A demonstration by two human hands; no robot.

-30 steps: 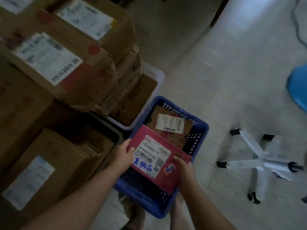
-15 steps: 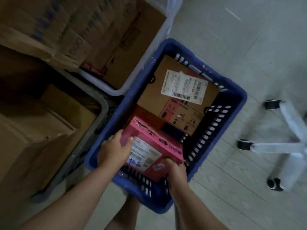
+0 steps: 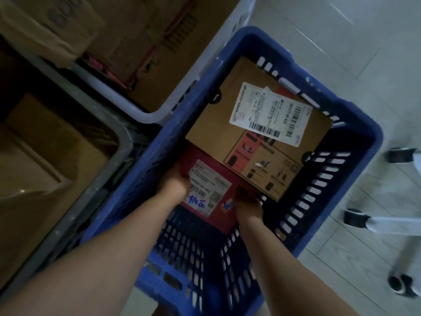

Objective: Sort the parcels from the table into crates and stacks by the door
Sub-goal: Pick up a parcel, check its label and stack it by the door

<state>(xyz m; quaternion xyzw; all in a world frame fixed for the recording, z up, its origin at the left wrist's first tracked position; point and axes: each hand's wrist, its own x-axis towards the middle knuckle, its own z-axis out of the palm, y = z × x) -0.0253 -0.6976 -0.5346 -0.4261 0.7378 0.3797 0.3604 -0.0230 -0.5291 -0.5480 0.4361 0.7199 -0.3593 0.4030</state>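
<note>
A pink-red parcel [image 3: 206, 179] with a white shipping label lies low inside the blue slotted crate [image 3: 362, 142], near its floor. My left hand [image 3: 174, 183] grips the parcel's left edge and my right hand [image 3: 247, 207] grips its right lower corner. Both forearms reach down into the crate. A brown cardboard parcel [image 3: 218, 124] with a barcode label rests in the crate's far half, its near edge overlapping the pink-red parcel.
A white crate [image 3: 145, 115] with cardboard boxes stands at the upper left, touching the blue crate. A grey crate [image 3: 123, 142] holding brown boxes is at the left. A white chair base with castors [image 3: 387, 222] sits on the tiled floor at the right.
Both hands have lowered the pink-red parcel from above the crate rim down inside it. The view has tipped down and closer to the crate.
</note>
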